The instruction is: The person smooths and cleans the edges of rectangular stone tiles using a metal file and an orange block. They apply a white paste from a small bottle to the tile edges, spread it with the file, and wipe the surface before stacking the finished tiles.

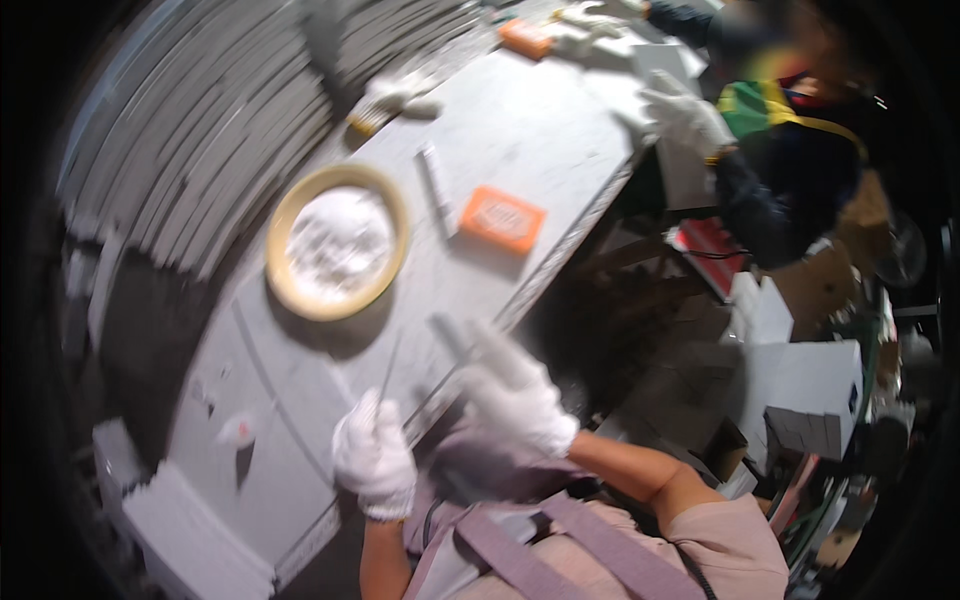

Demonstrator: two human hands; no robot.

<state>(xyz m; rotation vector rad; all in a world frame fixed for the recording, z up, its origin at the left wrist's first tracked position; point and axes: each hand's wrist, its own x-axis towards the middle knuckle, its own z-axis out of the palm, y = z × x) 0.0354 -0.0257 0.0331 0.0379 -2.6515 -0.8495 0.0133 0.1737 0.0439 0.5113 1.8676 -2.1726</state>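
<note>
My left hand (375, 455), in a white knit glove, is closed at the table's near edge. From its fingertips a thin dark rod (391, 368) points up and away. My right hand (515, 395), also gloved, is smeared by motion to the right of it. A blurred grey strip (452, 338) juts from its fingers over the tabletop; its kind cannot be made out. Beyond both hands stands a yellow bowl (280, 285) heaped with white powder (340, 245). To its right lie a slim white stick (437, 190) and an orange box (502, 219).
Long grey panels (200, 130) are stacked beyond the white table (520, 130). A white glove (395, 103) and another orange box (526, 39) lie farther off. At the upper right is a co-worker's gloved hand (688, 112). Open cartons (800, 390) crowd the right side.
</note>
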